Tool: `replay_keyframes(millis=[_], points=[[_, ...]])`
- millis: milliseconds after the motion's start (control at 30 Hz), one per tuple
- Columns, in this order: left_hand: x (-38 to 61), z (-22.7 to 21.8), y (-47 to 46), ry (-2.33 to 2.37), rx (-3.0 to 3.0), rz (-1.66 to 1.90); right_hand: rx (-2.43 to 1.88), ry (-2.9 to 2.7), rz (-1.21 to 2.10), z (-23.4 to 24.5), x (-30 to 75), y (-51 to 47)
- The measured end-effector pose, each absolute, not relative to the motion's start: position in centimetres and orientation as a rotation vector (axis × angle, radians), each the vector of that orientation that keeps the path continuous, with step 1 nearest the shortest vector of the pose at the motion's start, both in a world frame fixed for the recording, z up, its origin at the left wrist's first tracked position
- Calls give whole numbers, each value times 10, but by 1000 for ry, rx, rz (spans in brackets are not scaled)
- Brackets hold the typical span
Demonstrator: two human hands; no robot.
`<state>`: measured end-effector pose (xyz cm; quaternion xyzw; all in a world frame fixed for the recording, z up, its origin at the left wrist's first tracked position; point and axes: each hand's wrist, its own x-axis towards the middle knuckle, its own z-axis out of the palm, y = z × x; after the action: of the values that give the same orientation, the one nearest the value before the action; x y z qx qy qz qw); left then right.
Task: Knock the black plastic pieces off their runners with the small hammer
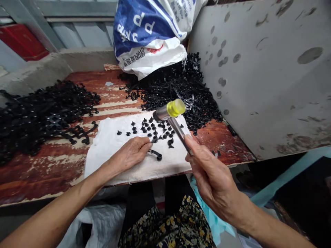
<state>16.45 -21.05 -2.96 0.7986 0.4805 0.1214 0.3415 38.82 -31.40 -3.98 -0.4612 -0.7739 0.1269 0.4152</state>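
My right hand [213, 175] is shut around the metal shaft of a small hammer [178, 129], whose steel head has a yellow plastic face [176, 107]. The head hangs just above a folded white cloth [116, 155]. My left hand [128, 155] rests on that cloth, its fingertips pinching the end of a black moulded plastic strip [156, 155]. Several small black moulded studs [148, 130] lie scattered on the cloth in front of my left fingers.
Heaps of black moulded parts [43, 117] [178, 93] lie on a worn red-painted wooden board [43, 168], left and behind the cloth. A blue-and-white woven sack [147, 38] leans at the back. A scuffed grey panel [263, 75] rises along the right.
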Motion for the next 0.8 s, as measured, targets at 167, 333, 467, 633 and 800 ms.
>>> replay_keyframes(millis=[167,333,467,633,800], points=[[164,-28,-207,1183,2065,268,-1313,-2143,402,-40,391,-310],[165,-33,-209,1216,2099,264,-1235,-2006,368,-37,389,-311],[164,-35,-208,1239,2101,272,-1281,-2119,484,-40,389,-311],[167,-35,-207,1262,2110,235,-1236,-1990,511,-42,392,-313],[161,-29,-215,1258,2057,326,-1290,-1690,776,-40,397,-305]])
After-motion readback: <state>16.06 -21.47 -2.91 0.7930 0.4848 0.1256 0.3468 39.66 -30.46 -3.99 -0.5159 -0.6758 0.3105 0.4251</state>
